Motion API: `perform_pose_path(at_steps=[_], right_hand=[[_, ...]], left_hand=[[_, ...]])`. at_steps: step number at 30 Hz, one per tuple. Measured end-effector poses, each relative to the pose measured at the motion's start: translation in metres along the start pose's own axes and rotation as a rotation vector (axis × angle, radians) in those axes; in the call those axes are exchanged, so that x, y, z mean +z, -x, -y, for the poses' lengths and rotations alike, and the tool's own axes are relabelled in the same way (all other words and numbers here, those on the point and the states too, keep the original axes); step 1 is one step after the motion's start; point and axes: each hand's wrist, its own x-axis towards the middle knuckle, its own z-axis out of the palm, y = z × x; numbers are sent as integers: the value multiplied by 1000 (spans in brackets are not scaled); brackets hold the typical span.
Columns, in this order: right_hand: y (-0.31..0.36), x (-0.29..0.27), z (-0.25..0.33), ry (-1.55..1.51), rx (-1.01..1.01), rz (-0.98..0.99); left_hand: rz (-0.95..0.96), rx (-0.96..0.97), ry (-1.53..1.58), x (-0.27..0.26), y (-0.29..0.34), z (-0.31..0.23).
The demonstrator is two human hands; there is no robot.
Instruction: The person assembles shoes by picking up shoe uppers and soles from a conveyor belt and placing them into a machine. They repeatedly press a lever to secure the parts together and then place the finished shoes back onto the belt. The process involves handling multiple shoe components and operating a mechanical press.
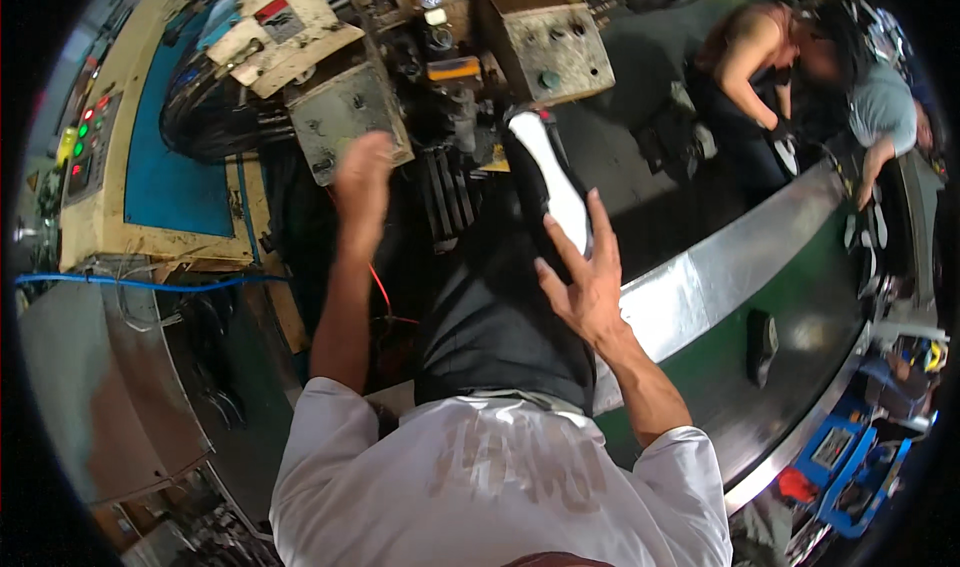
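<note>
My left hand (365, 172) is raised beside a worn metal control box (350, 117) on the machine. Motion smears its fingers, and I cannot tell whether it touches the box. A black shoe upper with a white bottom (548, 172) lies ahead of my lap, its toe toward the machine. Over its near end, my right hand (592, 292) has its fingers spread, with fingertips on or just above the white surface. Any grip underneath is hidden.
Another control box (552, 52) stands beyond the shoe. On my right, a shiny metal ledge (700, 302) borders a green conveyor belt (690, 397) carrying a dark shoe (762, 347). Two people work at the far right. Blue bins (850, 477) stand lower right; a blue hose (150, 279) crosses the left.
</note>
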Motion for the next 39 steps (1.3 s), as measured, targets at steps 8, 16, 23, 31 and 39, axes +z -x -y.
perform_pose_path(at_steps=[8,16,23,31,39], right_hand=[[-212,21,19,39,-239,-157],[-313,114,11,58,-208,-129],[-312,137,11,93,-131,-36],[-279,160,20,51,-208,-104],[-296,168,16,81,-224,-106]], left_hand=[[-715,292,-939,-167,-171,30],[-965,538,-803,-148,-198,62],[-978,550,-734,-141,-195,56],[-987,495,-749,-140,-202,56],[-1005,516,-764,-140,-199,58]])
